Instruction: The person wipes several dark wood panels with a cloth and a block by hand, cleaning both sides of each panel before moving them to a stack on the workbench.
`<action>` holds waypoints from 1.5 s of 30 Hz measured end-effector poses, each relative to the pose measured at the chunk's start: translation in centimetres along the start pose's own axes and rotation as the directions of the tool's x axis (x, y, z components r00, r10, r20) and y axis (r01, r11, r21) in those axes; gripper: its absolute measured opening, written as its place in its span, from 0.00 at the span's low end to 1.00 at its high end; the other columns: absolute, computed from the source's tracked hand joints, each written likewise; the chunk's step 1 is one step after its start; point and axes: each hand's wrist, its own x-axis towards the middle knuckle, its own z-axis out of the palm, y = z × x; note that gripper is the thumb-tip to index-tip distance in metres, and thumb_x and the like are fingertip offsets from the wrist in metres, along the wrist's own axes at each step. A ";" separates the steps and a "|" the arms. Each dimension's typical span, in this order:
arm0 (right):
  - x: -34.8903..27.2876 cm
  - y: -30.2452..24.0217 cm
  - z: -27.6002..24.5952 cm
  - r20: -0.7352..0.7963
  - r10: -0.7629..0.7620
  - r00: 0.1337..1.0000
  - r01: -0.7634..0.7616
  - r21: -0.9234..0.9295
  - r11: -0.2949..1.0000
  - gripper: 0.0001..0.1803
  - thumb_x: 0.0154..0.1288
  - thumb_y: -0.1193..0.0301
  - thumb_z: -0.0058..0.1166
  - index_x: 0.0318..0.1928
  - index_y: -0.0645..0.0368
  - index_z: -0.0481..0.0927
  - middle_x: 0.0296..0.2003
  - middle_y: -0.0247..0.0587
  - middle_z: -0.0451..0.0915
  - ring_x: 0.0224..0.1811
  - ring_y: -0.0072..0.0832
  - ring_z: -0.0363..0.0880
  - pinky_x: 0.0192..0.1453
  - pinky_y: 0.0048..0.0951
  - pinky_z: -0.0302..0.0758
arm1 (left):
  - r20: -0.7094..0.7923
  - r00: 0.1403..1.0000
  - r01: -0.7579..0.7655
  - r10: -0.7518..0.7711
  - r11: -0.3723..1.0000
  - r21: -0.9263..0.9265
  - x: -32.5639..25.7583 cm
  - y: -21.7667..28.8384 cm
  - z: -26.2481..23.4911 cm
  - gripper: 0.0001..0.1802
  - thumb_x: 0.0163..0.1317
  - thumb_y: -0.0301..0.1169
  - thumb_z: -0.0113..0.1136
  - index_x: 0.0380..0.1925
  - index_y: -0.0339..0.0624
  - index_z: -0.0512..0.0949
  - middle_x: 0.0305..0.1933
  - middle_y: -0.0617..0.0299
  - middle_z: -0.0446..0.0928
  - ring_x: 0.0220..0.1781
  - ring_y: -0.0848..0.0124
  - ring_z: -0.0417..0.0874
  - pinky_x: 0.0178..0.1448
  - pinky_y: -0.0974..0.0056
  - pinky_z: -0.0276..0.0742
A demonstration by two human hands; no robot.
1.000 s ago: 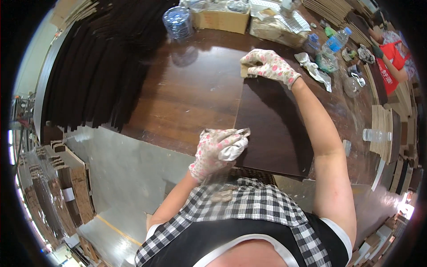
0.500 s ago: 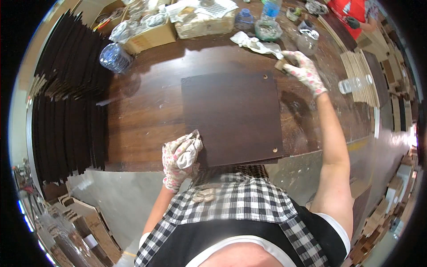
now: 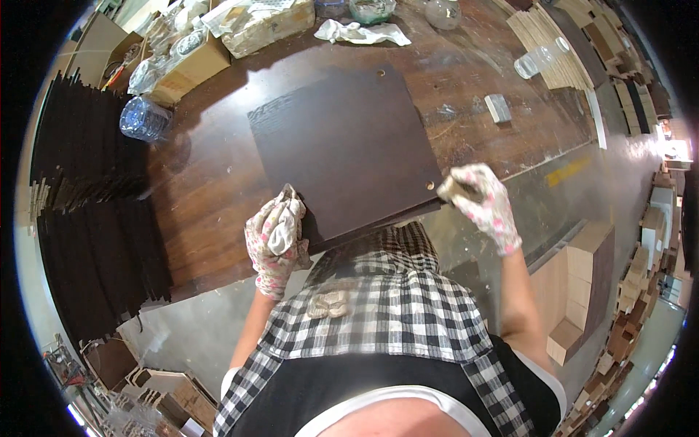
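A dark brown flat panel [image 3: 342, 146] with round holes at two corners lies on the wooden table, on at least one more panel whose edge shows beneath. My left hand [image 3: 273, 244], in a flowered glove, is closed around a crumpled white cloth [image 3: 286, 231] at the panel's near left corner. Just off the near right corner, beside a hole, my right hand [image 3: 486, 207] in a matching glove is closed on a small tan block [image 3: 466, 193], partly hidden by the fingers and a little blurred.
Stacked dark panels [image 3: 95, 262] stand at the left, near a blue plastic bottle [image 3: 145, 120]. A carton [image 3: 193, 69] and a white rag [image 3: 362, 33] lie farther back. A pale block [image 3: 498, 108] and a clear bottle [image 3: 541, 58] are at the right.
My right hand has come from the table's far right back to the panel's near right corner. The view has turned, and my left hand stays at the near left corner with the cloth.
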 end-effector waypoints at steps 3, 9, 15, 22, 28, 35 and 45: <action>-4.5 0.3 0.3 -0.121 0.069 0.990 -0.061 0.067 0.996 0.25 0.54 0.76 0.68 0.55 0.54 0.83 0.47 0.39 0.81 0.53 0.33 0.81 0.59 0.34 0.77 | -0.033 0.999 0.001 -0.003 0.998 -0.070 0.1 -0.1 1.0 0.22 0.57 0.30 0.61 0.54 0.49 0.83 0.56 0.60 0.81 0.58 0.54 0.80 0.60 0.51 0.75; -2.5 1.9 7.0 -0.605 0.061 0.794 -0.162 -0.114 0.980 0.30 0.60 0.73 0.68 0.63 0.55 0.76 0.49 0.43 0.73 0.53 0.35 0.75 0.59 0.35 0.74 | -0.013 0.974 0.200 -0.228 0.878 -0.436 -3.3 -3.0 1.8 0.19 0.68 0.27 0.59 0.59 0.39 0.78 0.60 0.55 0.79 0.63 0.60 0.78 0.70 0.58 0.69; -1.6 -3.0 13.8 -0.429 -0.129 0.894 0.024 -0.241 0.970 0.32 0.58 0.67 0.68 0.64 0.55 0.75 0.51 0.45 0.70 0.52 0.36 0.74 0.56 0.38 0.77 | -0.099 0.908 0.301 -0.407 0.798 -0.522 -5.4 -4.2 2.8 0.18 0.68 0.27 0.58 0.56 0.37 0.80 0.57 0.57 0.80 0.61 0.63 0.79 0.67 0.58 0.73; 2.5 -9.0 19.7 -0.054 -0.451 0.891 0.454 0.144 0.879 0.31 0.54 0.65 0.70 0.61 0.52 0.79 0.49 0.40 0.76 0.49 0.37 0.75 0.54 0.41 0.74 | -0.036 0.868 0.444 -0.495 0.807 -0.389 -4.8 -3.2 2.5 0.16 0.70 0.27 0.55 0.56 0.40 0.80 0.56 0.57 0.83 0.57 0.61 0.81 0.63 0.58 0.74; 2.4 -3.7 16.2 -0.249 -0.335 0.909 0.304 -0.155 0.940 0.29 0.57 0.65 0.68 0.61 0.52 0.78 0.48 0.40 0.75 0.49 0.35 0.74 0.52 0.38 0.76 | -0.073 0.822 0.387 -0.565 0.648 -0.656 -6.5 -4.4 3.6 0.18 0.68 0.24 0.57 0.57 0.39 0.81 0.57 0.57 0.83 0.59 0.64 0.82 0.64 0.60 0.74; 1.5 9.2 3.6 -0.602 -0.037 0.797 -0.212 -0.337 0.918 0.21 0.62 0.64 0.66 0.55 0.56 0.80 0.46 0.44 0.75 0.50 0.38 0.76 0.56 0.39 0.75 | -0.131 0.894 0.339 -0.429 0.837 -0.430 -5.1 -5.6 2.8 0.22 0.72 0.22 0.55 0.65 0.35 0.74 0.63 0.58 0.78 0.60 0.69 0.79 0.63 0.62 0.76; 3.2 2.2 5.6 -0.526 -0.018 0.850 0.026 0.008 1.000 0.23 0.60 0.77 0.67 0.57 0.60 0.81 0.50 0.37 0.79 0.54 0.25 0.78 0.60 0.29 0.75 | 0.018 0.928 0.320 -0.372 0.770 -0.552 3.6 -3.3 2.1 0.24 0.65 0.33 0.64 0.59 0.35 0.73 0.57 0.56 0.78 0.60 0.62 0.79 0.62 0.60 0.77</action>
